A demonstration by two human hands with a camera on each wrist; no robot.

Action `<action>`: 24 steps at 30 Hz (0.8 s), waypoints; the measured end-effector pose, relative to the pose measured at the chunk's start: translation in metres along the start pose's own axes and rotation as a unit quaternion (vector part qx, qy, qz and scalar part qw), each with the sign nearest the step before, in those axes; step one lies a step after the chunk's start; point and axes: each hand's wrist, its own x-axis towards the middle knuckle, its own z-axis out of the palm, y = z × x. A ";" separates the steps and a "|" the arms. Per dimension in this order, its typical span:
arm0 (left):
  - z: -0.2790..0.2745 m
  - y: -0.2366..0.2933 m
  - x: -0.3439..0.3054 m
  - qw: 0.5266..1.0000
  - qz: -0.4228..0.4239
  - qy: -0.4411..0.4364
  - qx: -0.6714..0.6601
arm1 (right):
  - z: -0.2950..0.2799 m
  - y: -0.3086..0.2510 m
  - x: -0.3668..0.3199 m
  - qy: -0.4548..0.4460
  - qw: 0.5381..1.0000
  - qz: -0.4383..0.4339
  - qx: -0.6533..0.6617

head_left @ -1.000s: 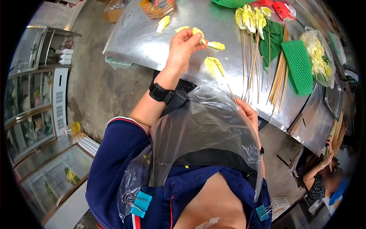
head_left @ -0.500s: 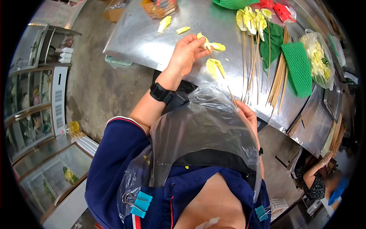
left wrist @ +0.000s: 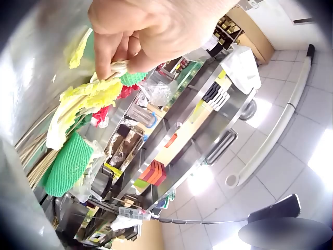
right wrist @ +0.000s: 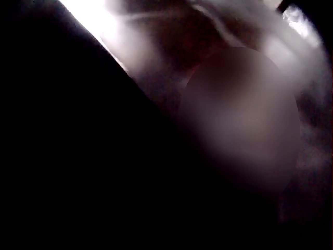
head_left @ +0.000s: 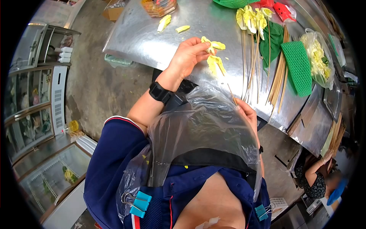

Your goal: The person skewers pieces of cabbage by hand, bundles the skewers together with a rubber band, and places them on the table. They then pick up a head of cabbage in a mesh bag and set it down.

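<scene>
My left hand (head_left: 186,56) pinches a small yellow leaf (head_left: 206,40) between thumb and fingers at the upper end of a thin skewer (head_left: 230,91). Lower on that skewer is a larger yellow leaf (head_left: 215,65). The skewer's lower end is in the fingers of my right hand (head_left: 248,113), partly behind the clear plastic over the chest. Just beside the left fingertips is another leaf piece (head_left: 218,45). In the left wrist view, the left hand (left wrist: 153,28) pinches a pale leaf end above a ruffled yellow leaf (left wrist: 99,94). The right wrist view is dark and blurred.
Leaf pieces (head_left: 164,23) lie on the metal table (head_left: 137,42) at the left. Toward the right are leafed skewers (head_left: 251,20), bare sticks (head_left: 279,76), green netting (head_left: 298,68) and a bag of leaves (head_left: 318,57). Another person's arm (head_left: 315,170) shows at far right.
My left hand has moved slightly right and down with the small leaf, closer to the leaf on the skewer. The right hand has hardly moved.
</scene>
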 end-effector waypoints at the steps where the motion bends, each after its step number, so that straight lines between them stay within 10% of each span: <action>1: 0.002 0.001 0.000 1.000 -0.001 -0.001 0.008 | 0.001 -0.001 0.000 0.000 1.000 0.002 0.005; 24: 0.023 -0.010 -0.010 0.991 0.060 -0.064 0.098 | 0.015 -0.019 0.000 0.014 1.000 -0.022 -0.004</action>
